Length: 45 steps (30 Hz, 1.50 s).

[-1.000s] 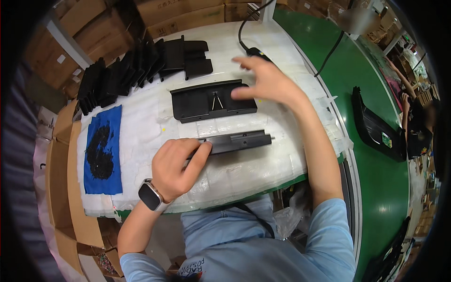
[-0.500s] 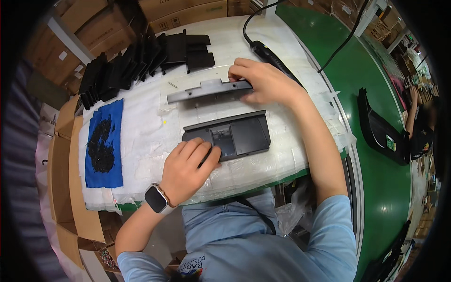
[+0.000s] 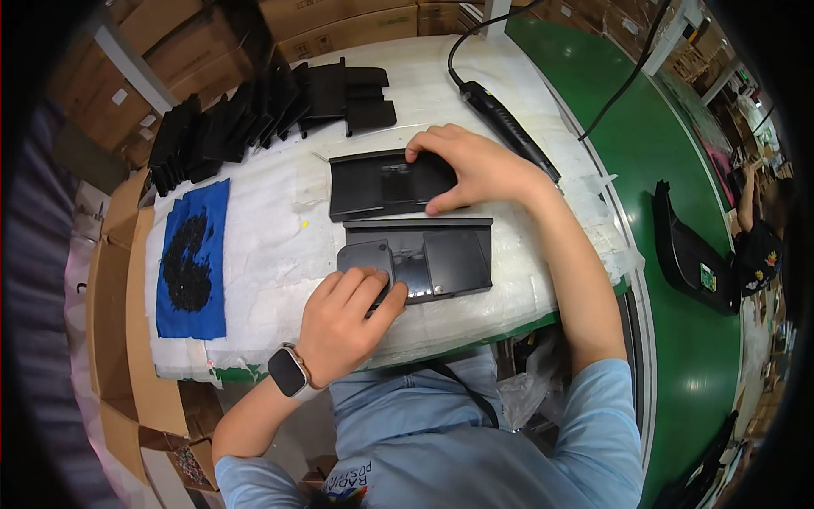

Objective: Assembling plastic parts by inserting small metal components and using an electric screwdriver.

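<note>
Two flat black plastic panels lie one behind the other on the white-covered table. My right hand grips the right end of the far panel, thumb at its near edge and fingers over its far edge. My left hand is closed at the lower left of the near panel, fingers and thumb at the edge of its raised left section. Part of that corner is hidden by the fingers. A thin raised lip runs along the near panel's far side, close to the far panel.
A black corded electric screwdriver lies at the right. Several similar black panels lean in a row at the back left. Small black screws are heaped on a blue cloth. A black curved housing rests on the green surface.
My right hand has laid the far panel down from its tilted, edge-on position, so its dark face now shows. My left hand stays at the near panel, which has shifted slightly nearer.
</note>
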### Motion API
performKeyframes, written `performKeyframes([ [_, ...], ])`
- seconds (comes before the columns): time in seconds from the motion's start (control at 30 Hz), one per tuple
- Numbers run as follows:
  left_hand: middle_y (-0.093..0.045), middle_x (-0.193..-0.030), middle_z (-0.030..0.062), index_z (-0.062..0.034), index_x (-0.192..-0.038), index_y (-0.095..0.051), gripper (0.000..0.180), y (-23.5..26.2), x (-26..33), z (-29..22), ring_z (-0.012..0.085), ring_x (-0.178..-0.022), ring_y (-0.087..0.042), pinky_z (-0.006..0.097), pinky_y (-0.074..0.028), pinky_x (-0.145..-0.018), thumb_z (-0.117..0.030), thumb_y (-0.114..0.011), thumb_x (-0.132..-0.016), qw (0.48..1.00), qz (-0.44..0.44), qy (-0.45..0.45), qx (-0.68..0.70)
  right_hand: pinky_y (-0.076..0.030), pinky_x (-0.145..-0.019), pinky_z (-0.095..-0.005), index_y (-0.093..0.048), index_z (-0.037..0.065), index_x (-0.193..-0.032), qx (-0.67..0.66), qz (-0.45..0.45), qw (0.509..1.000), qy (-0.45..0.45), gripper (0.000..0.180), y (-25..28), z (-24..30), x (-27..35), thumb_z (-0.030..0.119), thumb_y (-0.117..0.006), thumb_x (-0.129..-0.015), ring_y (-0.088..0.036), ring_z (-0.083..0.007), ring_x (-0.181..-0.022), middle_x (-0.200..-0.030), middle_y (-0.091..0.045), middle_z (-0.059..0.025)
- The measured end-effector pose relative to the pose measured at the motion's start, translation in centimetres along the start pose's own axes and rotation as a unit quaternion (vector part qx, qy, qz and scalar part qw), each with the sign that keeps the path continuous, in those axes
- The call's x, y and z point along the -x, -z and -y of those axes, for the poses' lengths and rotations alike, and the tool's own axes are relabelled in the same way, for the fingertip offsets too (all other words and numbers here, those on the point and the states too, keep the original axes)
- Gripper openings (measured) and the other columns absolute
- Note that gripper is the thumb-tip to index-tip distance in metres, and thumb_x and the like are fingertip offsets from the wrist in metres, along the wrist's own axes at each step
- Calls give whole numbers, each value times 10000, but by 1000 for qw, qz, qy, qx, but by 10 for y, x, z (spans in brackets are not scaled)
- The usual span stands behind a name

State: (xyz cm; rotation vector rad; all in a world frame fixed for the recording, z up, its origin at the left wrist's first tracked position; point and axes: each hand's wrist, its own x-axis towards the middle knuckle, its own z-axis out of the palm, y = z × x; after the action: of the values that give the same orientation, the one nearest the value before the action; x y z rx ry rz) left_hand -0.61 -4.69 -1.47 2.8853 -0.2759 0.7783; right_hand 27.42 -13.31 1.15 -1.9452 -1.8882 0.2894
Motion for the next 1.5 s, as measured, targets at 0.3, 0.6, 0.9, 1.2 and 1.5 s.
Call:
performKeyframes([
  [0.3,-636,-976,109,-27,-1050,-674,434,5,-3,-5,288,-915,-624,375,-496,-732,-95,-809,-643,997,-8,68,-31,-455,-1007,-391,-654,47,-1105,-118,-45,990,58,300,8,-13,0,233,-703,-875,-579,-294,-1130,-1146,-652,-97],
  [0.6,-657,-931,140,-28,-919,-696,236,79,70,113,344,-907,-643,437,-539,-714,-204,-786,-789,809,0,444,-385,-565,-810,-422,-719,75,-1064,297,-52,872,-387,429,35,-31,16,385,-762,-770,-712,-307,-925,-1047,-729,-134],
  [0.9,-676,-874,110,-55,-841,-725,146,91,115,150,324,-796,-669,427,-532,-685,-196,-761,-830,818,-15,515,-258,-566,-817,-399,-722,95,-1079,166,-101,896,-400,532,23,-67,15,406,-742,-648,-716,-289,-943,-1013,-741,-125],
  [1.2,-664,-837,116,-47,-867,-732,111,83,112,152,331,-745,-656,413,-518,-658,-151,-697,-882,835,-86,445,-312,-545,-763,-381,-664,39,-1121,20,-232,901,-365,598,36,-53,12,359,-710,-617,-713,-287,-840,-906,-727,-160],
  [1.5,-725,-835,63,17,-980,-724,156,57,-2,105,86,-673,-648,211,-518,-643,-126,-668,-952,801,-110,414,417,-501,-690,-386,-545,-16,-1168,-689,-266,672,52,404,79,26,-8,147,-580,-801,-613,-241,-723,-870,-629,-143],
])
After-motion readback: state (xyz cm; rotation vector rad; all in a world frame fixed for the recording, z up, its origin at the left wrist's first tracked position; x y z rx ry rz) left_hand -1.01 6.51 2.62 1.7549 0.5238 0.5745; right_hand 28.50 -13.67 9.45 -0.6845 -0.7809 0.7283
